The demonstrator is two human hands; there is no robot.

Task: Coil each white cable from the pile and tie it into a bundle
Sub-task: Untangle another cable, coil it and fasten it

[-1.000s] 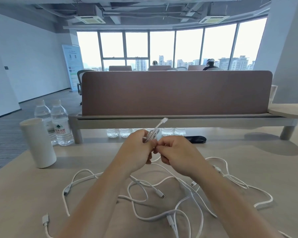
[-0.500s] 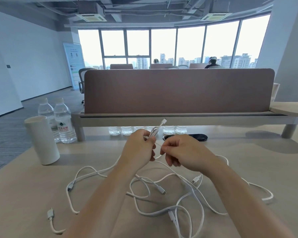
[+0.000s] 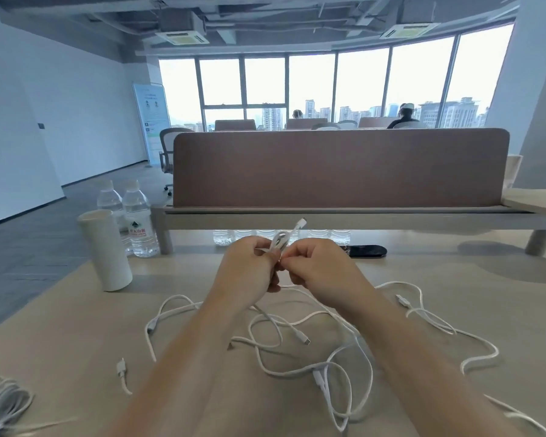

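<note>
While the desk (image 3: 76,310) fills my view, its brown divider screen (image 3: 341,168) walls off 12 o'clock. Loose white cables (image 3: 328,357) sprawl beneath the forearms from 9 to 3 o'clock. I see a white tumbler (image 3: 104,250) and two water bottles (image 3: 139,222) at 10 o'clock. The left hand (image 3: 246,272) and right hand (image 3: 319,266) meet, both curled, pinching a small cable coil (image 3: 280,242) above the desk centre; its long axis and plug (image 3: 301,223) point toward 1 o'clock.
</note>
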